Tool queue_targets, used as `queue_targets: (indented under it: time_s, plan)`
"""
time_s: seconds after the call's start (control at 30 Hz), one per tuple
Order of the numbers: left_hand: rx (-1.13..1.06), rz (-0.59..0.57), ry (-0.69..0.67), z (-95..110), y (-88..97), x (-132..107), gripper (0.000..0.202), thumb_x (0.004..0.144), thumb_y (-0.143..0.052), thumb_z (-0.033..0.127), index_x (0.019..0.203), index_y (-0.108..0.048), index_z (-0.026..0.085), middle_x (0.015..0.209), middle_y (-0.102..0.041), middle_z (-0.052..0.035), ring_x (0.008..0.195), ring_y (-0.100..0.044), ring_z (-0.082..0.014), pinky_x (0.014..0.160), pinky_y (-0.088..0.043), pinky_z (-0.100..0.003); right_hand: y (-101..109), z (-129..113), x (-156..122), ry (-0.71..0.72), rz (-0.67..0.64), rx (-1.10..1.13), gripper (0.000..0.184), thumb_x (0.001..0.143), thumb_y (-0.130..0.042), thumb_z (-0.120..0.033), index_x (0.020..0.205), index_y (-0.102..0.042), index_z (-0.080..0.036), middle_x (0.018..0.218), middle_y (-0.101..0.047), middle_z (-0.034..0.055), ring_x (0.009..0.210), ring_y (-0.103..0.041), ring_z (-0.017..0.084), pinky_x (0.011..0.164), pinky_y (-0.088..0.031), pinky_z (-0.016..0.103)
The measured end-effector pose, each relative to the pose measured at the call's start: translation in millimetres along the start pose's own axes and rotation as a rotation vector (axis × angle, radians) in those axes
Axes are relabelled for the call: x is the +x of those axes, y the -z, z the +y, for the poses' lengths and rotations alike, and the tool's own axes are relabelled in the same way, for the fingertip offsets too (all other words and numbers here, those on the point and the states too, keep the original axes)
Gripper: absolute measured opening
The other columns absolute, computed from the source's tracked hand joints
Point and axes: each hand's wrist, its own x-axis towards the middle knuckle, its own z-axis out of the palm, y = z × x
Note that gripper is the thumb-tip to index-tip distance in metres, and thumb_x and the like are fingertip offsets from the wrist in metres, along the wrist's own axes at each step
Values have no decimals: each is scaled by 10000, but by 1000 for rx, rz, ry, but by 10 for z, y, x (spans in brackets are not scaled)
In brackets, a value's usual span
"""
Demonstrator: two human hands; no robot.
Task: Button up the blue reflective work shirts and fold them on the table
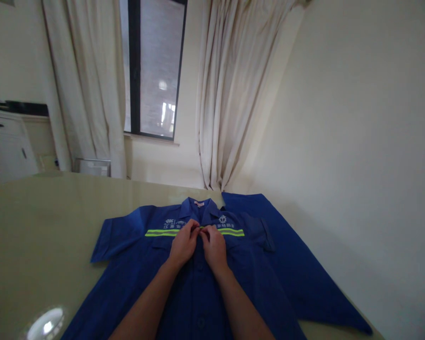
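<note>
A blue short-sleeved work shirt (247, 269) lies face up, collar away from me, with a yellow-green reflective stripe and white print across its chest. At the middle of the stripe, my left hand (184, 243) pinches the front placket. Right beside it, my right hand (214, 245) pinches the same spot, the fingertips of both nearly meeting. My fingers hide whatever small part lies between them, perhaps a button. Further down the placket, buttons (200, 267) show between my forearms.
The shirt rests on a glossy pale table (49, 226). Folded blue cloth (297, 264) lies under its right side, along the white wall (368, 141). Beyond the table are cream curtains (226, 94), a dark-framed window (159, 71) and a white cabinet (8, 146).
</note>
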Motion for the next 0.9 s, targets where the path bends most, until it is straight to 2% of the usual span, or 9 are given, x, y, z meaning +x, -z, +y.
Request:
queue_targets:
  time_s: [0.13, 0.23, 0.37, 0.47, 0.6, 0.73, 0.9]
  plan:
    - [-30, -38, -54, -8, 19, 16, 196, 1010, -417, 254, 1044, -610, 264, 1047, -753, -12, 971, -700, -185, 841, -493, -279, -24, 61, 16, -119, 70, 83, 37, 869, -634, -228, 839, -612, -226, 804, -704, 18, 754, -668, 211, 692, -456, 281]
    - [1, -69, -80, -5, 31, 6, 303, 1019, -350, 201, 1030, -646, 264, 1055, -756, -17, 983, -698, -179, 841, -494, -274, -39, 103, 24, -122, 79, 112, 23, 870, -608, -225, 849, -611, -233, 826, -722, 23, 783, -685, 216, 717, -475, 288]
    - [120, -100, -102, 32, 17, -32, 234, 955, -477, 152, 1058, -667, 244, 1052, -740, -48, 1004, -669, -213, 878, -477, -305, -48, 155, 41, -134, 109, 129, 120, 895, -530, -209, 929, -643, -225, 903, -753, 51, 862, -718, 220, 778, -506, 299]
    - [223, -114, -145, 107, 17, -59, 178, 918, -544, 145, 942, -699, 229, 1013, -701, -67, 1033, -620, -241, 950, -446, -348, -39, 181, 57, -150, 125, 131, 142, 896, -521, -220, 953, -651, -217, 890, -759, 56, 837, -727, 216, 759, -516, 293]
    - [312, -101, -176, 249, 41, -131, 251, 975, -503, 221, 849, -720, 219, 1064, -666, -92, 1082, -571, -270, 1020, -414, -406, -17, 187, 73, -158, 149, 116, 178, 911, -496, -237, 972, -661, -207, 868, -760, 61, 806, -724, 215, 740, -509, 291]
    - [350, -106, -170, 360, 58, -340, 294, 1008, -450, 244, 913, -723, 190, 1146, -659, -117, 1116, -571, -271, 1061, -408, -417, -8, 183, 86, -157, 179, 95, 231, 928, -455, -261, 998, -668, -207, 872, -752, 62, 790, -711, 216, 727, -491, 293]
    - [415, -177, -106, 376, 65, -741, 189, 952, -522, 207, 1071, -668, 214, 1137, -680, -90, 1084, -624, -270, 974, -467, -386, -27, 197, 104, -151, 217, 90, 260, 928, -443, -301, 1024, -660, -194, 858, -739, 73, 799, -703, 234, 751, -481, 309]
